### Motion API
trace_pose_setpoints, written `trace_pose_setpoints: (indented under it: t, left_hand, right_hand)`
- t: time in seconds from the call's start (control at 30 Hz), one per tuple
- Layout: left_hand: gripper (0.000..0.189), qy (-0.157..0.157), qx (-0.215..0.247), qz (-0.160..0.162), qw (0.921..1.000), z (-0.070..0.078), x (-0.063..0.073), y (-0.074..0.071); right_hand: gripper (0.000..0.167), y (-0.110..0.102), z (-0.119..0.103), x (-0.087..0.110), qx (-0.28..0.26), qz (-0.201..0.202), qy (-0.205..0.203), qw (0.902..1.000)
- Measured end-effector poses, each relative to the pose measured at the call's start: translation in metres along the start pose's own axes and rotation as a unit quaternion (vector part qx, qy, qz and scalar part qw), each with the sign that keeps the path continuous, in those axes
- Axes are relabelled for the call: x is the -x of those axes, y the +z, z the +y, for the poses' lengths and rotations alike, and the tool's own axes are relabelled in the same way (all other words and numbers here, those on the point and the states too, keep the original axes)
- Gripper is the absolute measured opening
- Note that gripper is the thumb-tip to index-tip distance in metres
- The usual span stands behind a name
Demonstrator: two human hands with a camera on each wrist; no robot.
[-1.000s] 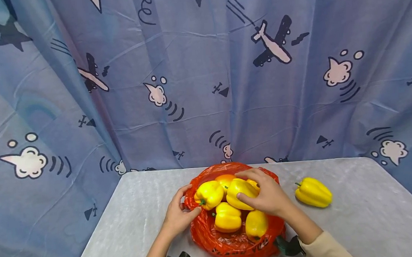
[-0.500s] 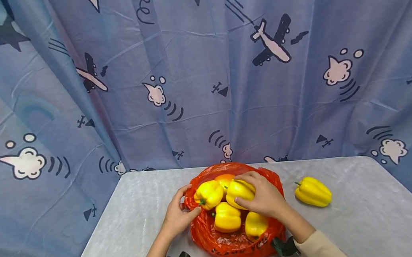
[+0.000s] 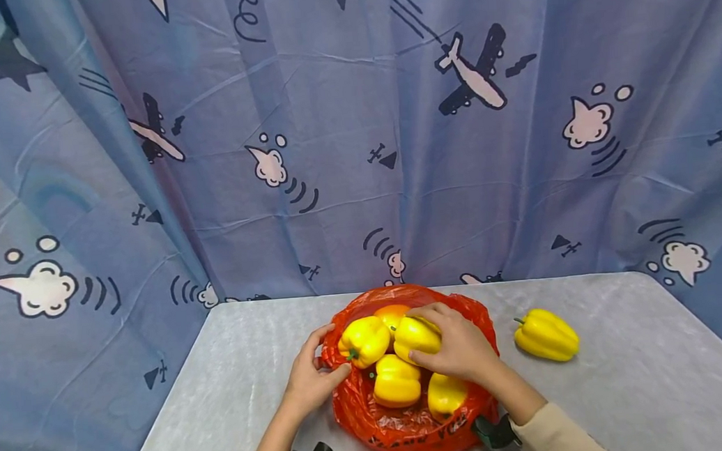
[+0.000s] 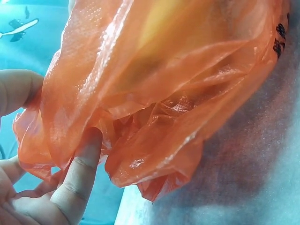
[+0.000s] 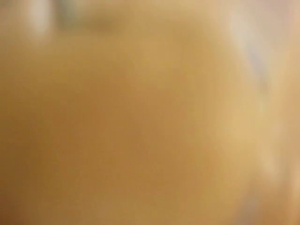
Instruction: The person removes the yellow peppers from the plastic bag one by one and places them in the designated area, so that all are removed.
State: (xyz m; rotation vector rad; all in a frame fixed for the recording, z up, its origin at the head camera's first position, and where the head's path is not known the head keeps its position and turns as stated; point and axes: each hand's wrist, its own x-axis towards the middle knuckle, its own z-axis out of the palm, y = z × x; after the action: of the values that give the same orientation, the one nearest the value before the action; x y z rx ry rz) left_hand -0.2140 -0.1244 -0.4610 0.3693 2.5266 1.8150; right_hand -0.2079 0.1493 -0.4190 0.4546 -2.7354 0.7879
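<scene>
A red plastic bag [image 3: 375, 434] lies spread wide on the table, with several yellow bell peppers inside. At its left rim my left hand [image 3: 311, 379] grips the film; in the left wrist view the translucent bag [image 4: 159, 93] bunches between the fingers [image 4: 80, 180]. My right hand [image 3: 460, 341] reaches over the bag from the right, fingers and thumb around a yellow bell pepper [image 3: 416, 338] on top. Another pepper [image 3: 365, 341] sits by the left hand, and one more [image 3: 397, 382] lies nearer the front. The right wrist view is a yellow-brown blur.
One yellow bell pepper [image 3: 546, 335] lies on the pale table [image 3: 250, 352], right of the bag. An orange-toned round item [image 3: 392, 315] shows at the back inside the bag. A blue patterned curtain [image 3: 335, 220] hangs behind the table.
My right hand has shifted a little left with the pepper it holds, and its grip sits lower on it. The left hand has stayed on the bag rim.
</scene>
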Motion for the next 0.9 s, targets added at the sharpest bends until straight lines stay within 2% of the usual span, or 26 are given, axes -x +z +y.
trace_pose_setpoints:
  t: [0.4, 0.63, 0.9]
  left_hand:
    - [0.067, 0.0, 0.0, -0.002, 1.0, 0.0021, -0.0009, -0.0002]
    - [0.067, 0.004, -0.004, -0.001, 1.0, 0.0017, -0.0012, 0.0005]
    - [0.067, -0.001, 0.014, -0.004, 0.9999, 0.0031, -0.0009, 0.0018]
  right_hand:
    - [0.059, 0.0014, 0.002, -0.0009, -0.003, 0.015, -0.012, 0.9998]
    - [0.057, 0.0018, 0.0021, -0.0005, -0.015, 0.009, -0.005, 0.9998]
    - [0.056, -0.0001, 0.002, -0.0003, -0.029, 0.005, 0.007, 0.9996]
